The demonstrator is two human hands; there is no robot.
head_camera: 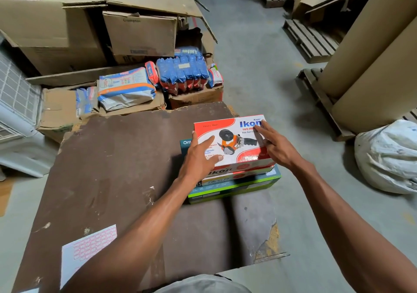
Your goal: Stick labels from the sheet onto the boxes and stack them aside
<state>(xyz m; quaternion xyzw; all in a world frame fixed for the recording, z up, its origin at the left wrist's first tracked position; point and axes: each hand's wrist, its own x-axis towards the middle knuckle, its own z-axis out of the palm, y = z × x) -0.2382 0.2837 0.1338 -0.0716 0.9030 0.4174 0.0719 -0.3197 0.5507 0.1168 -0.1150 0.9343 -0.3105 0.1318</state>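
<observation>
Label sheet (90, 246) lying nearer than both hands, off to the left, partly cut off by the left arm. Further out, left hand (199, 157) and right hand (274, 145) resting flat with fingers straight on the red box (234, 142), top of a stack (234, 186) of roughly four. Looks partway through stacking. Can't make out any stuck label. Beyond the hands, cartons (140, 33), probably unrelated.
</observation>
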